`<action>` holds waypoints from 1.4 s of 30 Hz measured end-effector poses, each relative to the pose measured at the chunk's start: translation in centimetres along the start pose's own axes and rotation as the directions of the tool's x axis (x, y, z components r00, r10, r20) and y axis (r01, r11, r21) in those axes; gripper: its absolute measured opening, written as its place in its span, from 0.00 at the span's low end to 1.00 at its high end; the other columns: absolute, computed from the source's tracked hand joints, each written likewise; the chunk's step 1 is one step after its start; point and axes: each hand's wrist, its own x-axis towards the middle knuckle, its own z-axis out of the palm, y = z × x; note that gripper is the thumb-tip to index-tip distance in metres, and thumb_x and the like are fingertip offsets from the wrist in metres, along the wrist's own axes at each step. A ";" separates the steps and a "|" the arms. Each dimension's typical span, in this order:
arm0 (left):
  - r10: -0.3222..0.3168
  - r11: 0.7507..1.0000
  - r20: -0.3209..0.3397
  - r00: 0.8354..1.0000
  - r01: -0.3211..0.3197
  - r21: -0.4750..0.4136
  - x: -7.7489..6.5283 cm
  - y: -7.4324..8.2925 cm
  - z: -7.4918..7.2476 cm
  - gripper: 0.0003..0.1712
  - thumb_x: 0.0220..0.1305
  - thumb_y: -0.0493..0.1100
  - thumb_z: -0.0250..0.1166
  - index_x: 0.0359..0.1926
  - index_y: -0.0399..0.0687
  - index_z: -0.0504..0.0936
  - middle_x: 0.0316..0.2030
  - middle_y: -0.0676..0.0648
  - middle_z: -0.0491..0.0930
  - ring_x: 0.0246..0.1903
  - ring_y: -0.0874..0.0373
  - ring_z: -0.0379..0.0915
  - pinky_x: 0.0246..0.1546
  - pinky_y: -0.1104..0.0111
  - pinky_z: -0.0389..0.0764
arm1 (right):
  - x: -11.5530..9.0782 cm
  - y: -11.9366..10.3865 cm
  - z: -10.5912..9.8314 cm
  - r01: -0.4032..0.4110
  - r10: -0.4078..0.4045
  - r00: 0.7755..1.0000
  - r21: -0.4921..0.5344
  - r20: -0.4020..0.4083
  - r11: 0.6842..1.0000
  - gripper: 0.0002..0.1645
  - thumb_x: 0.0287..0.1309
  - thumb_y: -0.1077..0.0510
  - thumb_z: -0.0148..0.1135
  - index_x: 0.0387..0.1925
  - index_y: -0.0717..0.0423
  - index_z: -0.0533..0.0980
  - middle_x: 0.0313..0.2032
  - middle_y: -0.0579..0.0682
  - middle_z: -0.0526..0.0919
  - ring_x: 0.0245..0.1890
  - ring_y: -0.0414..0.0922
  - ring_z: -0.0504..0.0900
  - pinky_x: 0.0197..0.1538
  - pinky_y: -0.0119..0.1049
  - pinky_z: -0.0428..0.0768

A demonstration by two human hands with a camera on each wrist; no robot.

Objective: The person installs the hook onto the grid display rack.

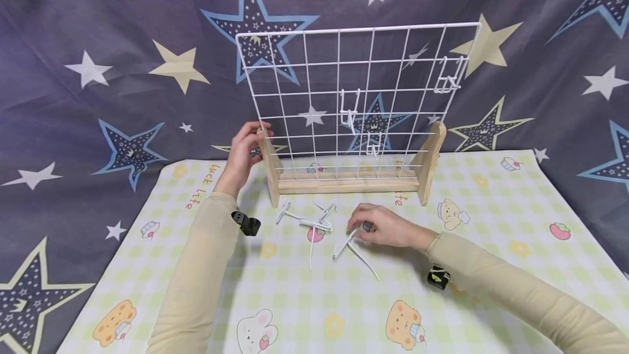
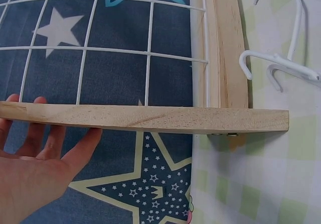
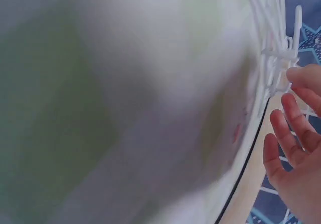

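A white wire grid rack (image 1: 321,92) stands on wooden side legs at the back of the table. My left hand (image 1: 239,154) grips its left wooden leg (image 2: 150,118), and two fingertips show past the board in the left wrist view. White wire hooks hang on the grid: one hook (image 1: 349,113) near the middle, one lower, one at the upper right. My right hand (image 1: 385,225) pinches a white wire hook (image 1: 349,242) between thumb and index finger, over the cloth. The other fingers are spread in the right wrist view. Left of it lie several loose hooks (image 1: 314,225).
A green-checked cloth (image 1: 295,299) with cartoon prints covers the table. Behind the rack hangs a dark curtain (image 1: 162,26) with stars. A wooden crossbar (image 1: 349,183) joins the rack's legs close to the loose hooks.
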 end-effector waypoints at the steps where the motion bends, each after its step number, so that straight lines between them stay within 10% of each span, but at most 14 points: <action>1: -0.001 1.000 -0.002 1.000 0.001 -0.002 0.0 0.0 0.0 0.13 0.68 0.37 0.49 0.45 0.54 0.78 0.49 0.40 0.75 0.58 0.41 0.64 0.55 0.46 0.64 | 0.1 -0.1 0.0 0.007 -0.007 1.000 -0.004 0.007 1.000 0.11 0.53 0.66 0.67 0.40 0.58 0.81 0.39 0.47 0.79 0.36 0.47 0.78 0.40 0.37 0.80; 24: -0.015 1.000 -0.009 1.000 0.014 -0.011 -0.2 -0.1 -0.1 0.13 0.68 0.36 0.48 0.46 0.53 0.78 0.51 0.40 0.74 0.59 0.43 0.65 0.54 0.48 0.64 | 0.2 -1.7 1.0 0.028 -0.021 0.998 -0.141 0.053 0.990 0.06 0.55 0.63 0.68 0.36 0.53 0.82 0.38 0.42 0.79 0.41 0.38 0.77 0.50 0.34 0.76; 42: -0.010 1.000 -0.001 1.000 0.010 -0.015 -0.1 -0.1 0.1 0.14 0.68 0.36 0.48 0.46 0.54 0.77 0.52 0.39 0.73 0.60 0.42 0.63 0.56 0.46 0.63 | -0.5 0.1 0.0 -0.066 0.067 0.997 0.034 -0.026 0.997 0.07 0.57 0.71 0.62 0.36 0.59 0.78 0.32 0.46 0.79 0.33 0.39 0.77 0.39 0.33 0.78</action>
